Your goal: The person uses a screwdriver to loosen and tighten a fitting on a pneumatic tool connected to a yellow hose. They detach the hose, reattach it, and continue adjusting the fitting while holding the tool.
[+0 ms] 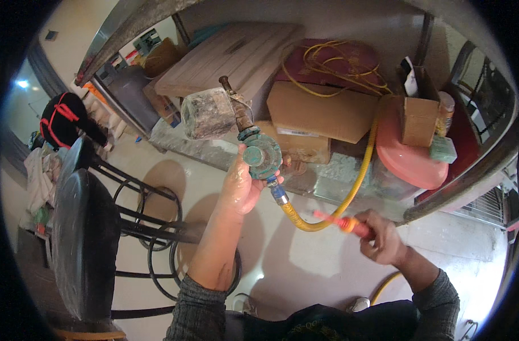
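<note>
My left hand (242, 182) is closed around a worn green gas regulator (262, 156), its round body resting in my palm. A rusty brass fitting (237, 102) rises from the regulator's top, beside a grimy, whitish block-shaped piece (207, 113). Below, a blue-and-metal connector (277, 190) joins the regulator to a yellow corrugated hose (350, 187). In my right hand (381, 236) is a screwdriver with a red and orange handle (350, 225), its shaft blurred and pointing left toward the hose, apart from the regulator.
Black stools (83, 244) with metal legs lie or stand at the left. Under the counter ahead are a wooden stool (225, 62), a cardboard box (322, 111) with yellow cable on top, and a red bin (410, 153) bearing a small open carton (421, 108).
</note>
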A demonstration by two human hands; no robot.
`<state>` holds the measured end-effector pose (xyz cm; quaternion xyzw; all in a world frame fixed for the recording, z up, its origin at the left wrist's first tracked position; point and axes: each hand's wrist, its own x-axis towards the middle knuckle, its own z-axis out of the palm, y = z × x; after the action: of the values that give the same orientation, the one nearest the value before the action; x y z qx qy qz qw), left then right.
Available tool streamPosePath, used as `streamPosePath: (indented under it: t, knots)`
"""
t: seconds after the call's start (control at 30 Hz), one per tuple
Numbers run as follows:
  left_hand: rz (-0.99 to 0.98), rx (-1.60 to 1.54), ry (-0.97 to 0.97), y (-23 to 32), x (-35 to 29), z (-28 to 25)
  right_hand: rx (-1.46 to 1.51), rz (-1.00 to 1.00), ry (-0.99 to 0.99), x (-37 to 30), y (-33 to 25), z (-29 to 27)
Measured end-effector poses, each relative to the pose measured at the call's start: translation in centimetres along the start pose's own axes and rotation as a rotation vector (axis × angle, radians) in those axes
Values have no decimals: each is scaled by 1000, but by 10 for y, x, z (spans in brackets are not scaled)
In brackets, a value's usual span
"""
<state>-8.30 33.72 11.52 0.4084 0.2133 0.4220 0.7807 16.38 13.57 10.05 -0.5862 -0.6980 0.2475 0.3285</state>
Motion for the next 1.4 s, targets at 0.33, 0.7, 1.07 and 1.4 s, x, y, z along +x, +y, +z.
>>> streamPosePath:
  t: [0.33, 0.7, 1.07, 1.4]
  knots:
    - [-155, -9, -44, 7, 14, 23, -273, -84, 181, 0, -67, -15]
    - [-179, 49, -244, -8, 18, 12, -606, -190, 372, 1, -79, -12]
    - [-203, 35, -245, -18, 21, 13, -582, -220, 353, 2, -67, -8]
    - [-258, 42, -226, -23, 22, 17, -583, -244, 377, 0, -62, -8]
